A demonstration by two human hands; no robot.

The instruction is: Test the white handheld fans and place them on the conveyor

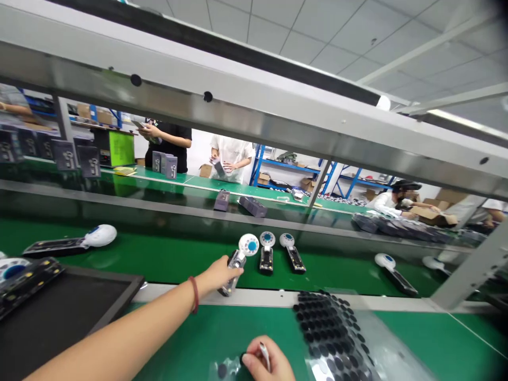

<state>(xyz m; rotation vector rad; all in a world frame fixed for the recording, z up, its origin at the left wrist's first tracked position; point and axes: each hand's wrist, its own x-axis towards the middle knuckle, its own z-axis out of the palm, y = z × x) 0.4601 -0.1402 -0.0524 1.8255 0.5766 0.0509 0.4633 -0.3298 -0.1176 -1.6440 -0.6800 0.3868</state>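
Gripping left hand [224, 275]: is holding the device [238, 259] over the green belt's [159, 259] near edge.
Right hand [272, 362]: is pinching a black disc [243, 358].
Device: is probably feeling light and stiff, its handle [229, 289] offering safer hold than the white head [248, 245].

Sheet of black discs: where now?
In the head view, at lower right, the sheet of black discs lies mostly on the green table, right of the right hand.

From the wearer's head, one camera looks forward and down, close above the near counter [210, 333], its wide view spanning the conveyor belt [154, 256] and ceiling [313, 29].
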